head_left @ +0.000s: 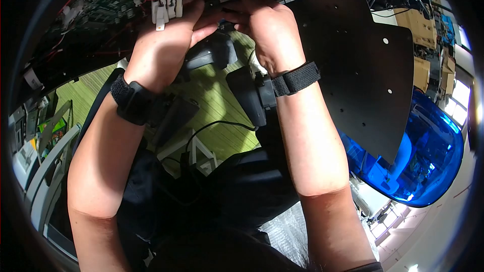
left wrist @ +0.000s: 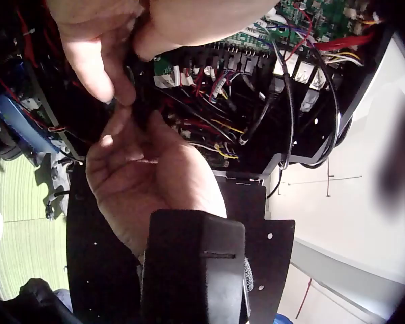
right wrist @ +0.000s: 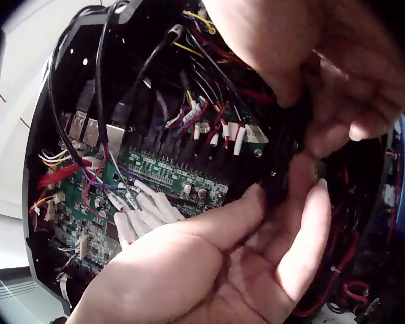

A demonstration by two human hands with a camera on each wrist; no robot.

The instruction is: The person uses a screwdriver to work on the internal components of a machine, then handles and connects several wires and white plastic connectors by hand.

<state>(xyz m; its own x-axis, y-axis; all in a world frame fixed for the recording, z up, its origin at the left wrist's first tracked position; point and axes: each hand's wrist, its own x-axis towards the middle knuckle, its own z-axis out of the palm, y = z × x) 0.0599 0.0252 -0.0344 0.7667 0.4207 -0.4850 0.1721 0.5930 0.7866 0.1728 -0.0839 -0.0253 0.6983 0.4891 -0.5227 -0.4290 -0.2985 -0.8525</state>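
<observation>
Both hands reach into a black housing (right wrist: 35, 223) full of wiring, fingertips meeting close together. My left hand (head_left: 169, 38) comes in beside a bundle of white connectors (head_left: 162, 12); its thumb and fingers bend toward the dark interior. From the other side my right hand (head_left: 277, 32) extends its bent fingers to the left fingertips, as the right wrist view also shows. Whatever lies between the fingertips is hidden in shadow and behind the fingers, and I cannot tell what it is. A green circuit board (right wrist: 169, 172) with plugged-in cables lies next to the left hand.
A black panel (head_left: 353, 75) with holes stands right of the right forearm. Thick black cables (left wrist: 288, 115) loop along the housing's edge. Below are a green floor (head_left: 217, 100) and a black device (head_left: 247, 93) near the right wrist. A blue transparent shell (head_left: 436, 156) sits at right.
</observation>
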